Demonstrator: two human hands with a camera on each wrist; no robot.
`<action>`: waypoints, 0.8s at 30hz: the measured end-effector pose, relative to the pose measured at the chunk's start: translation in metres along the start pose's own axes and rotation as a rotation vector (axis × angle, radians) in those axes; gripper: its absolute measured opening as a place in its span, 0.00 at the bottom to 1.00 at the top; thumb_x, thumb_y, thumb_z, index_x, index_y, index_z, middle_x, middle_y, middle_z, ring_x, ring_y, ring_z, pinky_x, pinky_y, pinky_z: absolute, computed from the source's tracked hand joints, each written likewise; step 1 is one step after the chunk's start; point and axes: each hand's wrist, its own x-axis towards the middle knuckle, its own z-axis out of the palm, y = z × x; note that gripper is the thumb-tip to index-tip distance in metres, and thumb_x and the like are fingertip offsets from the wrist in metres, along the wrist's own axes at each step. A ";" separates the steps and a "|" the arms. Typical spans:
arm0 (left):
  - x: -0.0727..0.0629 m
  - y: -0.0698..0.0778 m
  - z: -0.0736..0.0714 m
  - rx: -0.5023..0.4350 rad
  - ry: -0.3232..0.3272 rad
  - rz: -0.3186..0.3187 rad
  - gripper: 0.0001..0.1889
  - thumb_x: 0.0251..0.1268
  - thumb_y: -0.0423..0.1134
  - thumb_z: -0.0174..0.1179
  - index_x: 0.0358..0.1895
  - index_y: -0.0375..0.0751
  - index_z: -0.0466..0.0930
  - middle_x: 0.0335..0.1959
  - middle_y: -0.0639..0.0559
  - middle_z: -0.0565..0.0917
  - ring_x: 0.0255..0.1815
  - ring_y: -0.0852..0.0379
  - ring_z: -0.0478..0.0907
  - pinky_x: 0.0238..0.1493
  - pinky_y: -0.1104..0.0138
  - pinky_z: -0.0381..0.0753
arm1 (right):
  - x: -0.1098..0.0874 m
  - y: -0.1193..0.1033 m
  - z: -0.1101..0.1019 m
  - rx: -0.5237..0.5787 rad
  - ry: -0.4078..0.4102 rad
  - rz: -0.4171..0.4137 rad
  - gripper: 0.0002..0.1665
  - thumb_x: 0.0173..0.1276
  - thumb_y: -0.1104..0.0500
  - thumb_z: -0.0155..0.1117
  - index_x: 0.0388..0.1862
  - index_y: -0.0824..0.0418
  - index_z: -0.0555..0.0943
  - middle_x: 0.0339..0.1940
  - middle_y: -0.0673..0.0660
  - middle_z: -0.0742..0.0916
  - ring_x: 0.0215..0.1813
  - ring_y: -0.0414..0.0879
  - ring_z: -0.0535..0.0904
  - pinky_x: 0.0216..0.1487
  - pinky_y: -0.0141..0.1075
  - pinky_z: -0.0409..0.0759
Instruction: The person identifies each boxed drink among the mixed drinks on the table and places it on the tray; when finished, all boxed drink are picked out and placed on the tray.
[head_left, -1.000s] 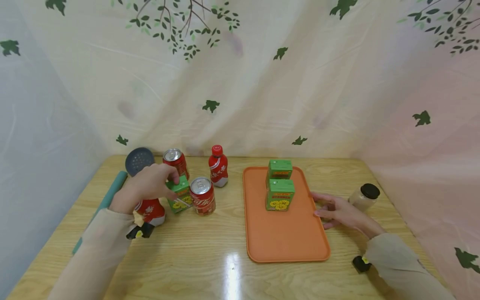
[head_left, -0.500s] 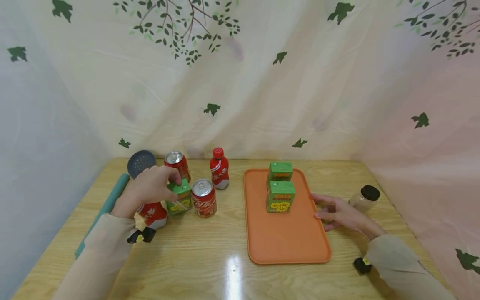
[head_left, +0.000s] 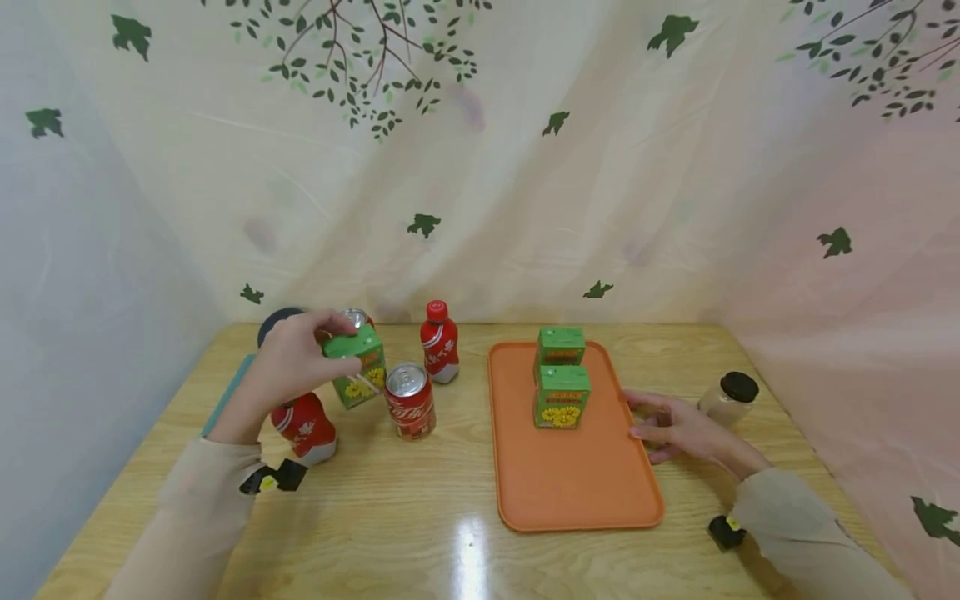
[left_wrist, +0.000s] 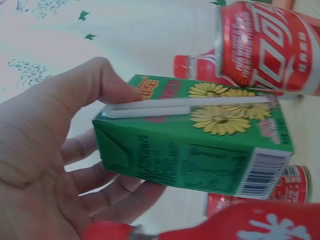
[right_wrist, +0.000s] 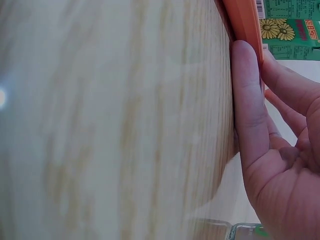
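My left hand [head_left: 288, 354] pinches a green drink carton [left_wrist: 195, 145] with yellow flowers and a straw on its side, thumb on the flowered face and fingers behind. The carton tilts and stands off the table in the head view. A red can [head_left: 410, 402] is to its right, a second can [head_left: 357, 317] behind it, and a red bottle [head_left: 305, 429] leans below my wrist. My right hand [head_left: 675, 425] holds the right edge of an orange tray [head_left: 573, 487], its thumb at the rim. Two matching cartons, a front one [head_left: 562, 400] and a rear one [head_left: 561, 343], stand on the tray.
Another red bottle [head_left: 440, 346] stands at the back, left of the tray. A jar with a black lid [head_left: 729, 397] is just beyond my right hand. At the left lie a teal rod [head_left: 228, 396] and a dark round object [head_left: 279, 321], both partly covered by my left arm.
The left hand has lifted the carton from beside the can, and it now tilts. The right hand has stayed at the tray's edge. The head view has shifted slightly.
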 end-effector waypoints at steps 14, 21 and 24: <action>-0.006 0.012 -0.015 -0.358 0.235 0.048 0.19 0.60 0.29 0.69 0.55 0.32 0.82 0.46 0.48 0.85 0.36 0.57 0.83 0.37 0.74 0.83 | 0.004 0.003 -0.002 -0.006 0.005 0.034 0.46 0.75 0.61 0.64 0.83 0.64 0.50 0.78 0.73 0.59 0.47 0.53 0.83 0.41 0.52 0.86; -0.012 0.022 -0.020 -0.469 0.282 0.067 0.20 0.60 0.29 0.69 0.57 0.37 0.82 0.46 0.56 0.86 0.40 0.57 0.83 0.40 0.73 0.83 | 0.002 0.001 0.000 -0.009 -0.005 0.031 0.46 0.75 0.61 0.63 0.83 0.66 0.49 0.78 0.75 0.56 0.45 0.53 0.83 0.40 0.52 0.86; -0.016 0.025 -0.023 -0.463 0.270 0.107 0.20 0.59 0.27 0.69 0.56 0.40 0.83 0.46 0.55 0.86 0.39 0.57 0.83 0.40 0.73 0.83 | 0.002 0.000 0.001 -0.005 -0.009 0.032 0.46 0.75 0.61 0.63 0.83 0.65 0.49 0.78 0.75 0.56 0.45 0.53 0.83 0.40 0.52 0.86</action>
